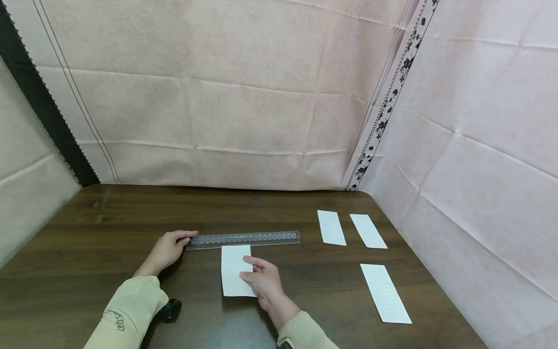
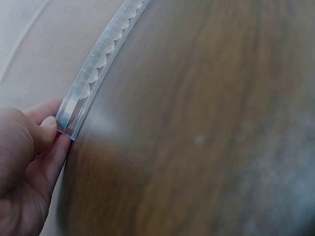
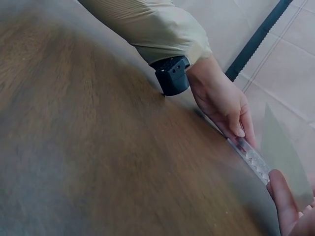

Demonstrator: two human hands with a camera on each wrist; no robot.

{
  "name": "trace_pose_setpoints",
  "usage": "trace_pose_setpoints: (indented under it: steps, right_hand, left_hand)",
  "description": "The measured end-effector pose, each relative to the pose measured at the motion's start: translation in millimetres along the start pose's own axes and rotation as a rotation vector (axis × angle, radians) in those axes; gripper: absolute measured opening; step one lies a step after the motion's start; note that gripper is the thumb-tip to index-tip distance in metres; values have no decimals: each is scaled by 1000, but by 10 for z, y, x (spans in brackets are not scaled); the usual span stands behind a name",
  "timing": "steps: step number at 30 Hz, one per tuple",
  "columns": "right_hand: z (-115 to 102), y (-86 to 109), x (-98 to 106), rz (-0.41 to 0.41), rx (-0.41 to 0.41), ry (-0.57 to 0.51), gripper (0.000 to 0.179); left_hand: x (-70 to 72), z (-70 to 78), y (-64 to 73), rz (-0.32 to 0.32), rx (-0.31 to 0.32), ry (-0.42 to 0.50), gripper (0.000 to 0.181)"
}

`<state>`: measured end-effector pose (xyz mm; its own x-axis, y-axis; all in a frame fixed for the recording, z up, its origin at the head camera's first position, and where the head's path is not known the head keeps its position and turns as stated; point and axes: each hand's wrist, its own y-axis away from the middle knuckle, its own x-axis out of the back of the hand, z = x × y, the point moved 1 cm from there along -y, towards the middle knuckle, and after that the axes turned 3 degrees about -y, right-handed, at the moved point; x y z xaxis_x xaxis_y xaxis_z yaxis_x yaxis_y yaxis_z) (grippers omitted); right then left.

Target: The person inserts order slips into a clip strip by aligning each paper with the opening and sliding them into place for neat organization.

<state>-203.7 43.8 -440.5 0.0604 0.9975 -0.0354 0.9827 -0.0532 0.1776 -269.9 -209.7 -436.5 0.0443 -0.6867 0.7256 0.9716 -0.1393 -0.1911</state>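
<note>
My left hand (image 1: 167,251) pinches the left end of a clear plastic ruler (image 1: 261,237) between thumb and fingers. In the left wrist view the thumb lies on top of the ruler (image 2: 101,61), with fingers at its end and below. A row of scalloped shapes runs along its length. My right hand (image 1: 266,281) pinches a white paper slip (image 1: 235,274) by its right side, thumb in front. The slip's top edge overlaps the ruler's lower edge in the head view; whether they touch, I cannot tell. In the right wrist view the slip (image 3: 283,152) stands tilted beside the ruler.
Three more white paper slips lie on the right of the brown wooden table (image 1: 87,242): two farther back, one slip (image 1: 332,228) and another slip (image 1: 368,231), and a nearer slip (image 1: 385,293). Pale cloth (image 1: 244,97) hangs behind the table and at both sides.
</note>
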Motion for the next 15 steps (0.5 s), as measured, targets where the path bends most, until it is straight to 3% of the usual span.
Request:
trace_pose_setpoints:
  steps: [15]
  right_hand:
    - [-35, -21, -104, -65, -16, -54, 33]
  left_hand:
    - [-2, -5, 1, 7, -2, 3, 29]
